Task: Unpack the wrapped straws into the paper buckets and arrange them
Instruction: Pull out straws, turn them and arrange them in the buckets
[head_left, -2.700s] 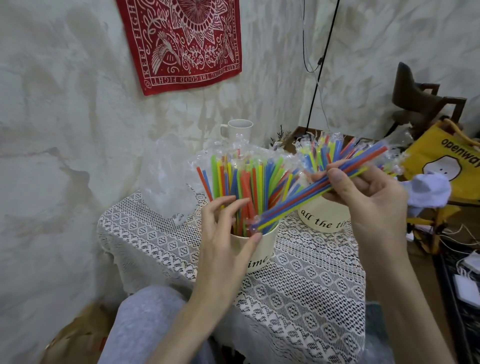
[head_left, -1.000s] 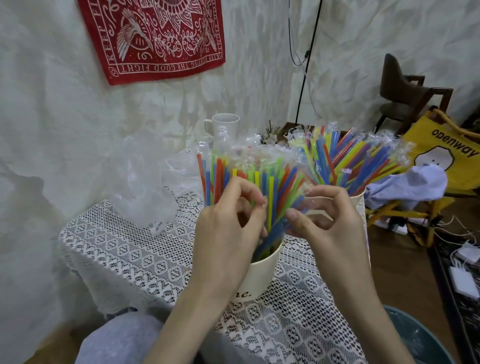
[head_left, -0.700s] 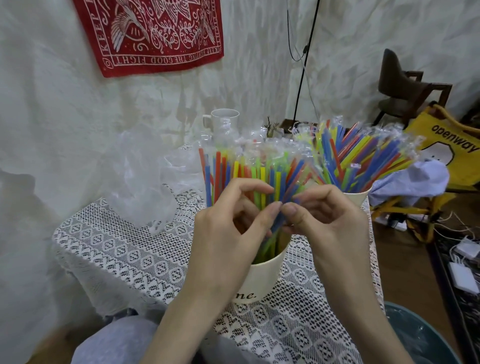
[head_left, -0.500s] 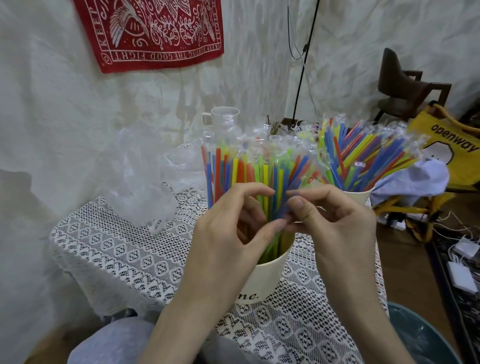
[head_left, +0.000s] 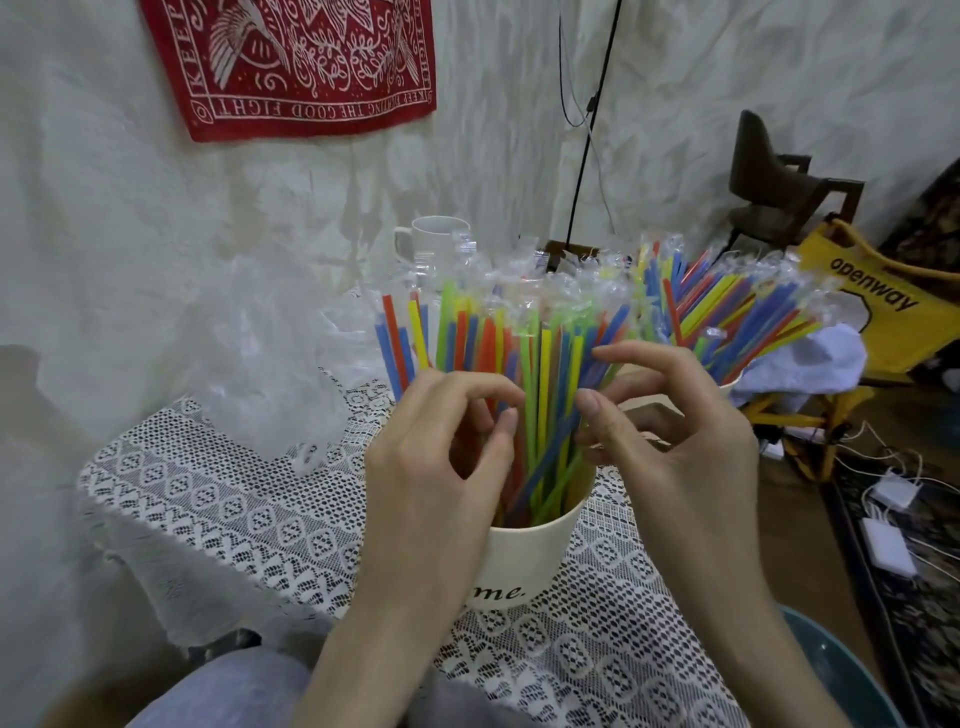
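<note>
Item 1: near paper bucket (head_left: 524, 561), cream, partial lettering "me." on its wall; upright on lace tablecloth (head_left: 218, 514) over the tabletop, at frame centre.

Item 2: wrapped straws (head_left: 540, 384), blue, orange, yellow, green, each in a clear sleeve; standing bunched in the near paper bucket, tops fanned outward.

Item 3: far paper bucket (head_left: 730, 383), only a sliver of rim visible behind the right hand; filled with a second bunch of straws (head_left: 737, 306) leaning right.

Item 4: left hand (head_left: 441, 478), in front of the near bucket's left side; fingers curled in among the straws, thumb tip close to forefinger. Grip: pinched together around some straw shafts on the bunch's left side, exact straws not discernible.

Item 5: right hand (head_left: 670, 441), at the bunch's right side; fingers curled, thumb pressed against straw shafts, forefinger arched over the top. Grip: clamped lightly on a few straws.

Item 6: clear plastic bag (head_left: 270, 358), crumpled, lying on the tablecloth left of the bucket.

Item 7: white mug (head_left: 436, 244), behind the straws near the wall.

Item 8: red printed cloth (head_left: 296, 62), hung on the wall.

Item 9: yellow tote bag (head_left: 878, 312), marked "openway", right of the tabletop; dark wooden chair (head_left: 779, 182) behind it.
</note>
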